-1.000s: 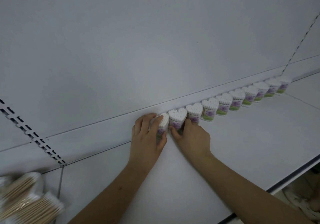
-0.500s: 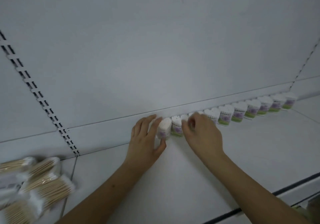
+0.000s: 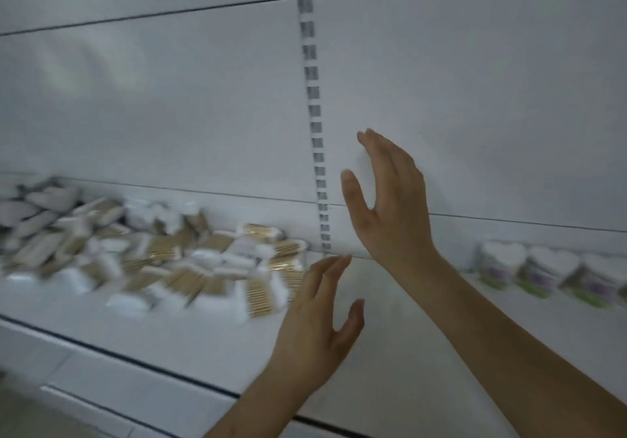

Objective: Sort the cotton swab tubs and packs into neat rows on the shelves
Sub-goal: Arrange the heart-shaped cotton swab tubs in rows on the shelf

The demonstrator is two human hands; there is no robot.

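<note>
White metal shelf [image 3: 400, 319], heart-shaped tubs [image 3: 502, 268] of white swabs in a row, clear packs [image 3: 203, 261] of wooden-stemmed swabs heaped, left hand [image 3: 319, 319] and right hand [image 3: 390, 200] spread, empty.

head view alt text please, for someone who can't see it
Two bare hands, the left hand low and the right hand raised, hover open and empty before a white metal shelf. To their left lies a blurred, jumbled heap of clear packs of wooden-stick cotton swabs; to their right, heart-shaped white tubs with purple and green labels stand in a row against the back panel.
</note>
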